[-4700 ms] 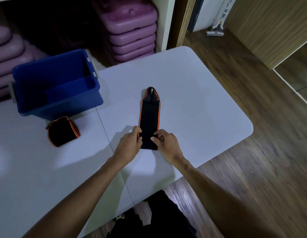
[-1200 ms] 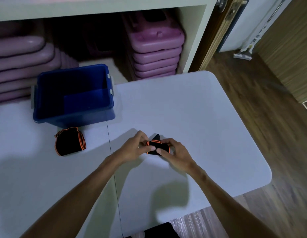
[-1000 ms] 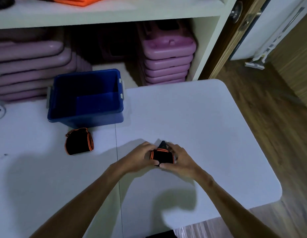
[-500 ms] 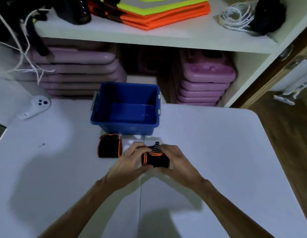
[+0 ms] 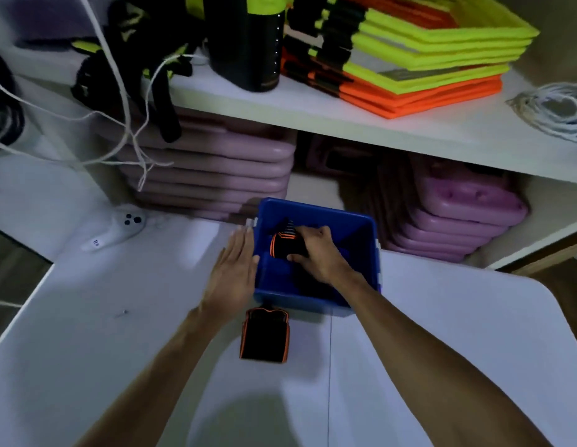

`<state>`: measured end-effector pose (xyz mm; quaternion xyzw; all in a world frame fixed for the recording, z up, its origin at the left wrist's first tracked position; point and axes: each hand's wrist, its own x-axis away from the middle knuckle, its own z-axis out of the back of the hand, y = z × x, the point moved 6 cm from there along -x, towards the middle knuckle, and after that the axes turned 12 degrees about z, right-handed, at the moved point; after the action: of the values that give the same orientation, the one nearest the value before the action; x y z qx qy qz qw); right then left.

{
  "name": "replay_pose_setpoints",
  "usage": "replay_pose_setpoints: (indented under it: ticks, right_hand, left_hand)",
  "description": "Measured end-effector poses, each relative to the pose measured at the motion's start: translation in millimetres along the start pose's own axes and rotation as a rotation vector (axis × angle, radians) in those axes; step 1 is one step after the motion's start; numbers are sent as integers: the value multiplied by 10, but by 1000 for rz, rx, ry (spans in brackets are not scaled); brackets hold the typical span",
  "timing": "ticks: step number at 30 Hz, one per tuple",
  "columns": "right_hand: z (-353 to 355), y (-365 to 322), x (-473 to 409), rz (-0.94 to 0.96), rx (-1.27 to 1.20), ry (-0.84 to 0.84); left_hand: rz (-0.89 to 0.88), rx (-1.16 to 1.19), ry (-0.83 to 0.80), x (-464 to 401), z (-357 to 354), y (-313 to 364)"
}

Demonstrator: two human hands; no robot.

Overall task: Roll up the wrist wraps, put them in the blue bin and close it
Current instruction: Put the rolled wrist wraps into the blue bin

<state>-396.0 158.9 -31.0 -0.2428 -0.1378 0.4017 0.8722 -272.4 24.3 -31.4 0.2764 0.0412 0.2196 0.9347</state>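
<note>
- White table (image 5: pixel 87 350) fills the lower part of the view, and behind it stands a white shelf unit (image 5: pixel 345 124).
- On the upper shelf lie flat yellow and orange mats (image 5: pixel 426 69), a black cylinder (image 5: pixel 248 43) and a coil of white cord (image 5: pixel 551 108); under the shelf are stacks of purple plastic cases (image 5: pixel 216 169).
- Blue bin (image 5: pixel 371 253) stands open on the table near its far edge, with no lid on it.
- Right hand (image 5: pixel 316 256) is over the inside of the bin, fingers closed around a rolled wrist wrap (image 5: pixel 285 243), black with orange edges, which it holds below the rim.
- Left hand (image 5: pixel 235 272) is flat with straight fingers, and it lies against the left outer wall of the bin, with the thumb at the rim.
- Second rolled wrap (image 5: pixel 264 335), of the same colours, lies on the table just in front of the bin, between the two forearms; no hand touches it.
- White controller (image 5: pixel 114 229) lies on the table, well to the left of the bin.
</note>
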Motion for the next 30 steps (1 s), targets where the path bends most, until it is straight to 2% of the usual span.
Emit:
replay_pose_setpoints:
  ticks: [6,16,20,22,24,26,28,30]
  right_hand:
    - [-395,108,-300,-97,38,-49]
    - [-285,-70,-33,-297,-123,-17]
    - [-27,-436,487,-183,-80,195]
    - [71,-681,873,-77,-61,390]
    - [-47,-875,1238,53,-53,464]
    - [-377,-911,1478,117,-66,330]
    - [-721,-802,1565,111,-79,137]
    - [-908,-649,1528,93,-63,32]
  left_hand:
    - [3,8,-27,-21,-16,12]
    - [51,39,-68,-15,-36,9]
    - [55,58,-73,-9,-37,-7]
    - [46,66,-69,12,-24,8]
    - [43,72,-65,19,-14,28]
    - [35,70,-59,20,-2,47]
    - [25,63,-69,13,0,47]
    - [22,48,-78,8,-3,41]
